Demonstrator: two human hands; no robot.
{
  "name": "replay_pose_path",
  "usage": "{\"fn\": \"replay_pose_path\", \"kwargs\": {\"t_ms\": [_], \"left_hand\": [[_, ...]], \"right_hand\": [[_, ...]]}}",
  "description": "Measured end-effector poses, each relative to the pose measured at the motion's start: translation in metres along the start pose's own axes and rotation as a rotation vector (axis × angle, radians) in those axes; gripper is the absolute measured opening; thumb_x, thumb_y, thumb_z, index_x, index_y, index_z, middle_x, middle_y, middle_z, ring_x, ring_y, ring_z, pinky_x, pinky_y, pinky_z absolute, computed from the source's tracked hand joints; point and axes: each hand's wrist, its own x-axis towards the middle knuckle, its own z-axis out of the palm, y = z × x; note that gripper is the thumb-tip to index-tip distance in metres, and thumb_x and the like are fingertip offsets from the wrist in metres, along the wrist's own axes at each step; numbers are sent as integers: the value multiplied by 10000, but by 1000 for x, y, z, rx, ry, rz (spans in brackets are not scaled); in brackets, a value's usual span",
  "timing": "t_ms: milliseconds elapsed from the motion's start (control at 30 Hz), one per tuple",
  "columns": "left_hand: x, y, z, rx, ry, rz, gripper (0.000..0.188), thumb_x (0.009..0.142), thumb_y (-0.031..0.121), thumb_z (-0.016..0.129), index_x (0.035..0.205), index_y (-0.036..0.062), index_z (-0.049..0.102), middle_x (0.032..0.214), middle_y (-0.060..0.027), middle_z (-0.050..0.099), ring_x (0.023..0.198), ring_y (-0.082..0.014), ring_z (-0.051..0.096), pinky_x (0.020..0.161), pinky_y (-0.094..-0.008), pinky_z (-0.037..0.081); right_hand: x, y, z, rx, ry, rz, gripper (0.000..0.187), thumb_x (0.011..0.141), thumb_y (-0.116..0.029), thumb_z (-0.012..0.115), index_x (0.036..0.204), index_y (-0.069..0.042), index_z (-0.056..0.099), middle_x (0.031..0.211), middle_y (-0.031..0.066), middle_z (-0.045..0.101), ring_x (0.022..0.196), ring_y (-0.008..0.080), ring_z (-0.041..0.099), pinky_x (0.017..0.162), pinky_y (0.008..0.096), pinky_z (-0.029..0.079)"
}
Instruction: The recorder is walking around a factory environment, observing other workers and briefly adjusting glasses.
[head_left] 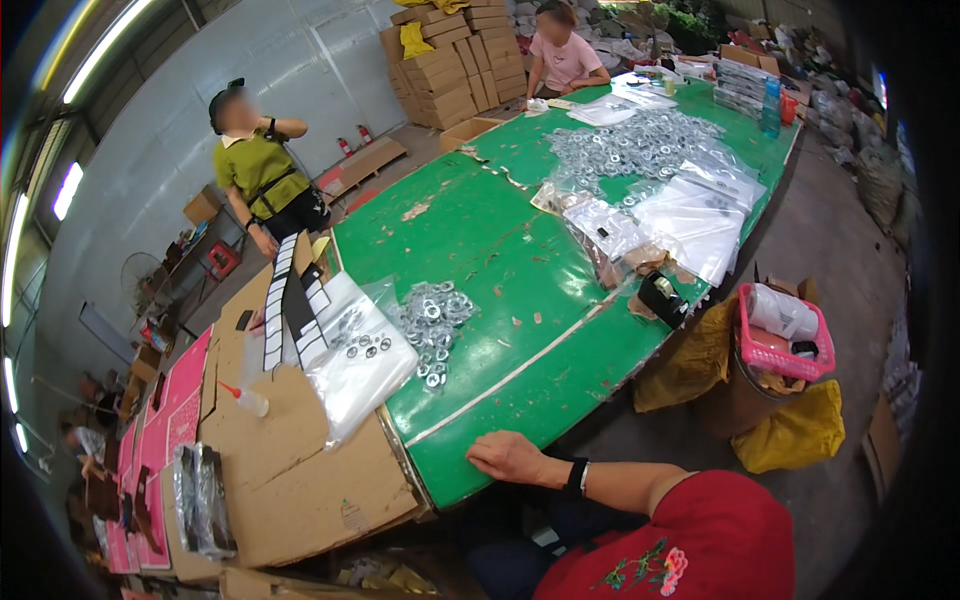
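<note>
My right hand [505, 458] rests at the near edge of the green tabletop [470, 420], fingers curled in, a dark band at its wrist. Nothing shows in it. My left hand is out of sight. Beyond the right hand, to the left, lies a heap of grey ring-shaped parts [435, 325]. Beside it are clear plastic bags [360, 375] with several dark rings on top. A black-and-white strip [280, 300] stretches past them. On the cardboard [290, 450] stands a small white bottle [250, 402] with a red tip.
A large ring pile [640, 145], stacked clear bags [690, 215] and a black tape dispenser [662, 298] occupy the right side. A pink basket [785, 362] tops a bin beside yellow sacks [790, 430]. Co-workers in green [262, 175] and pink [567, 60] are across the table.
</note>
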Motion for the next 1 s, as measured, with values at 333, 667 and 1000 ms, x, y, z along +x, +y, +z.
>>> {"fn": "replay_pose_path", "kwargs": {"t_ms": [333, 667, 1000], "left_hand": [[1, 1, 1, 2, 2, 6, 323, 878, 172, 686, 1159, 23, 633, 1010, -222, 654, 945, -410, 613, 831, -490, 476], [-1, 1, -4, 13, 7, 4, 318, 870, 174, 693, 1143, 22, 638, 999, -223, 652, 938, -415, 610, 828, -495, 474], [-1, 1, -7, 24, 10, 10, 313, 862, 177, 699, 1128, 21, 643, 987, -225, 649, 932, -420, 607, 825, -500, 472]], "right_hand": [[0, 0, 1, -10, 9, -4, 94, 947, -182, 651, 938, -96, 615, 824, 89, 599, 800, 294, 641, 733, 411, 511], [1, 0, 0, -5, 12, -3, 90, 949, -189, 657, 950, -102, 633, 825, 89, 611, 794, 300, 647, 719, 419, 515], [0, -1, 1, 0, 9, -1, 97, 953, -191, 643, 956, -97, 617, 830, 92, 601, 811, 302, 642, 739, 422, 510]]}}
